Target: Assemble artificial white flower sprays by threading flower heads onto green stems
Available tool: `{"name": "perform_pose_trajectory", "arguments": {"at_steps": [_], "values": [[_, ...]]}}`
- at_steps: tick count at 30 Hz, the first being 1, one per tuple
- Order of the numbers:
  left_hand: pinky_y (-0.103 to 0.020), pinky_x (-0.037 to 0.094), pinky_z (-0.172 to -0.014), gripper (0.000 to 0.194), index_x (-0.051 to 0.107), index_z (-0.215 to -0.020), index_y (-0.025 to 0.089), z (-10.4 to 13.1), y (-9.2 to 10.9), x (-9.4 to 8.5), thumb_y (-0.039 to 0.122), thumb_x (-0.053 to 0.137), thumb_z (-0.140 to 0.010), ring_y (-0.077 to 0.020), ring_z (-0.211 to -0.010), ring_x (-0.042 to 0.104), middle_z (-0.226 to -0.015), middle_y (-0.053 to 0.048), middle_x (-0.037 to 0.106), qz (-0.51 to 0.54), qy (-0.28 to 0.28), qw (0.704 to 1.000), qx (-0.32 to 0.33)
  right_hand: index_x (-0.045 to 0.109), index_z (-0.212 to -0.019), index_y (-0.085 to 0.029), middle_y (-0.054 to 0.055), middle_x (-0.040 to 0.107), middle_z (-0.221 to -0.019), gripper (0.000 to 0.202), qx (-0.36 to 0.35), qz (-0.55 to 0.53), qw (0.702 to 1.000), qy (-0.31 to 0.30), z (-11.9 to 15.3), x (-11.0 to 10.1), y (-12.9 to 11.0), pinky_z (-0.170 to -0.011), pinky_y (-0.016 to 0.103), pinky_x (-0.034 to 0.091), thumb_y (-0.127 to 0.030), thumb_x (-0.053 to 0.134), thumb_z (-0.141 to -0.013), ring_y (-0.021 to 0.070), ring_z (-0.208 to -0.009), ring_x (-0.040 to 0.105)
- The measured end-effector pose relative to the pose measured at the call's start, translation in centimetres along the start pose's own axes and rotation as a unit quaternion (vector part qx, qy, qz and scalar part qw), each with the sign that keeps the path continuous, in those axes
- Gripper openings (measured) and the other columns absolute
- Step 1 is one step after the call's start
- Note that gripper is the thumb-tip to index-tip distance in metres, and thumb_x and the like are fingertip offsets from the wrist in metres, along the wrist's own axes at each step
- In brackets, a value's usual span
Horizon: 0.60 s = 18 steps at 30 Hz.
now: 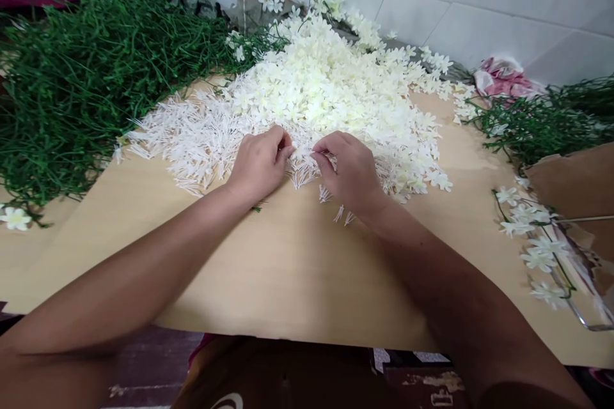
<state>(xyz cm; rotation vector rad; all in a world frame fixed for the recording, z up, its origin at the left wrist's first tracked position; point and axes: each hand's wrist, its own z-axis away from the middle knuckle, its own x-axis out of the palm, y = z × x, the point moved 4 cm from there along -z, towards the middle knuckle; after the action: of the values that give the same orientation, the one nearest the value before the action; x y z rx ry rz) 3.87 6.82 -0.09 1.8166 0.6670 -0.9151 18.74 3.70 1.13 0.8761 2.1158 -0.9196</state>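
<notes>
White, thin sticks [196, 134] lay heaped before creamy blossoms [326, 70] on the tan board [288, 268]. Left hand [263, 161] and right hand [352, 172] hid part of the heap, pinching; whether either gripped anything, I couldn't tell.

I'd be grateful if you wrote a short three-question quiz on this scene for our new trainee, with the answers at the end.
1. True or false: the pink-and-white cloth lies to the right of the pile of cream flowers.
2. What forms the large heap to the left of the thin white pieces?
A) torn cardboard
B) green stems
C) coiled wire
3. Short answer: do the person's left hand and right hand touch each other?

Key:
1. True.
2. B, green stems.
3. No, a gap separates them.
</notes>
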Motion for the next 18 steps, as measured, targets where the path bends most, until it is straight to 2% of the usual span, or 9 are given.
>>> {"name": "perform_pose_trajectory", "arguments": {"at_steps": [4, 9, 13, 18], "values": [[-0.028, 0.035, -0.064, 0.011, 0.056, -0.083, 0.018, 0.3, 0.3, 0.3, 0.024, 0.047, -0.083, -0.0135, -0.064, 0.047, -0.07, -0.001, 0.057, 0.052, 0.0, 0.999, -0.002, 0.053, -0.078, -0.019, 0.008, 0.06, -0.077, 0.017, -0.044, 0.053, 0.998, 0.006, 0.1, 0.2, -0.7, -0.072, 0.032, 0.042, -0.016, 0.042, -0.09, 0.019, -0.076, 0.051], [-0.028, 0.037, -0.066, 0.006, 0.053, -0.081, 0.018, 0.3, -0.4, 1.0, 0.023, 0.05, -0.081, -0.012, -0.067, 0.049, -0.072, 0.001, 0.056, 0.131, 0.02, 0.991, -0.001, 0.056, -0.078, -0.017, 0.011, 0.062, -0.083, 0.021, -0.071, 0.094, 0.993, 0.004, 0.3, 1.2, -0.6, -0.075, 0.034, 0.043, -0.017, 0.039, -0.092, 0.021, -0.081, 0.051], [-0.026, 0.037, -0.064, 0.003, 0.052, -0.081, 0.018, 0.3, -0.9, 1.5, 0.018, 0.052, -0.078, -0.0104, -0.065, 0.048, -0.069, 0.003, 0.053, 0.209, 0.031, 0.977, -0.012, 0.056, -0.081, -0.018, 0.011, 0.062, -0.09, 0.02, -0.079, 0.078, 0.993, 0.04, 0.5, 1.8, -0.3, -0.078, 0.035, 0.043, -0.018, 0.04, -0.092, 0.0208, -0.088, 0.051], [-0.024, 0.037, -0.06, 0.007, 0.053, -0.078, 0.018, 0.2, -1.0, 1.8, 0.012, 0.054, -0.075, -0.0089, -0.061, 0.048, -0.065, 0.004, 0.052, 0.269, 0.038, 0.962, -0.022, 0.056, -0.081, -0.018, 0.01, 0.061, -0.089, 0.018, -0.102, 0.084, 0.988, 0.076, 0.6, 1.9, -0.4, -0.078, 0.035, 0.044, -0.018, 0.042, -0.092, 0.0198, -0.088, 0.051]]}}
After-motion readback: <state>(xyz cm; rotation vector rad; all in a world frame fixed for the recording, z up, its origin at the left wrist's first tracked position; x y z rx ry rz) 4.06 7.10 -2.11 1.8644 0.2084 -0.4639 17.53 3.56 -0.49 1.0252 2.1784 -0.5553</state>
